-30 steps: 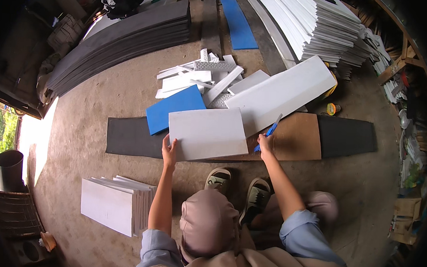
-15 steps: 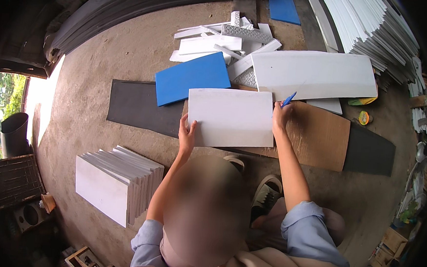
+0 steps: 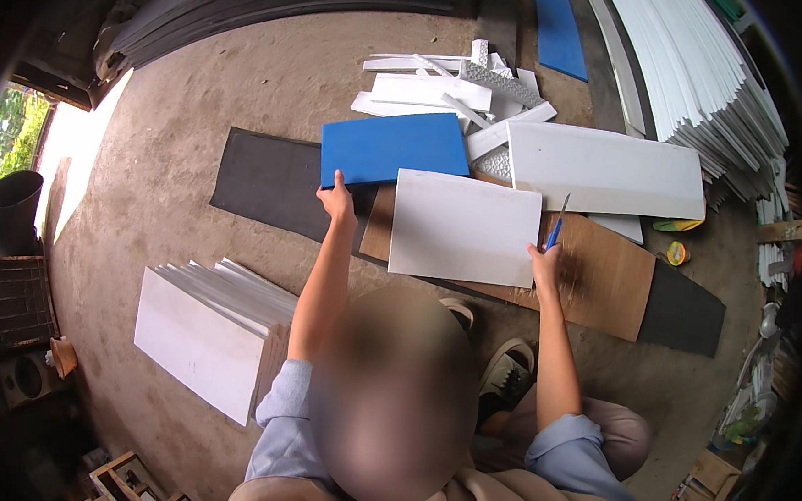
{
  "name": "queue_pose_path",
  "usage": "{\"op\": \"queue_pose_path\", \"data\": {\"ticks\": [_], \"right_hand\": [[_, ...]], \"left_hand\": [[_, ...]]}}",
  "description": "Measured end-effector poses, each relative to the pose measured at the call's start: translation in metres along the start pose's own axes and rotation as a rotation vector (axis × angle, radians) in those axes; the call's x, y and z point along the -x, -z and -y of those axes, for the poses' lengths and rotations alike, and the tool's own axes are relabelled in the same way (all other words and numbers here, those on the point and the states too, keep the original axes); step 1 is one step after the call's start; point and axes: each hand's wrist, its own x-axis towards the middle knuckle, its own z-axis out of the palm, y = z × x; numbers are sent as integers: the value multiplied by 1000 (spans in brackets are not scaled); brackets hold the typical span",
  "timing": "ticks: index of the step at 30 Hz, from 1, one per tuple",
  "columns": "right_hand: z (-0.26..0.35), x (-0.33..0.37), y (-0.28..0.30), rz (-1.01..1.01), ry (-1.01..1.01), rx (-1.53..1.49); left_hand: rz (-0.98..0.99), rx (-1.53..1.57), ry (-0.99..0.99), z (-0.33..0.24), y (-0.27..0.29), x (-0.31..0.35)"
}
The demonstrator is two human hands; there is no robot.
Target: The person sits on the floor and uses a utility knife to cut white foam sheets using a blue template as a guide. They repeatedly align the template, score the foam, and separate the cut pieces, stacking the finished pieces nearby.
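My left hand (image 3: 338, 199) pinches the near left corner of a blue foam board (image 3: 394, 146), thumb on top and fingers out of sight. In my right hand (image 3: 545, 257) is a blue utility knife (image 3: 554, 233), its thin blade pointing up and away. That hand is at the right edge of a white foam sheet (image 3: 465, 229), which lies flat on a brown board (image 3: 607, 263). The blue board is just beyond the sheet, close to its far left corner. Whether my right fingertips press on the sheet, I cannot tell.
Dark mats (image 3: 263, 173) lie under the brown board. A larger white sheet (image 3: 608, 171) and a heap of white offcuts (image 3: 429, 89) are beyond. A stack of white sheets (image 3: 198, 344) stands at left, near a tape roll's opposite side; the tape roll (image 3: 677, 254) is at right.
My left hand has left the white sheet's left edge and taken hold of the blue board's corner. My right hand has slid nearer along the right edge, the knife now more upright.
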Motion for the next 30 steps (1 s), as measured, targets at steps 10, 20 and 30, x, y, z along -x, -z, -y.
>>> {"op": "queue_pose_path", "data": {"ticks": [10,20,30], "right_hand": [[29,16,-4,-107,-147,102],[15,8,64,-268,54,101],[52,45,39,256,-95,-598]], "left_hand": [[23,473,-707,-104,29,32],[583,495,-108,-8,56,102],[844,-253,-314,22,75,95]]}}
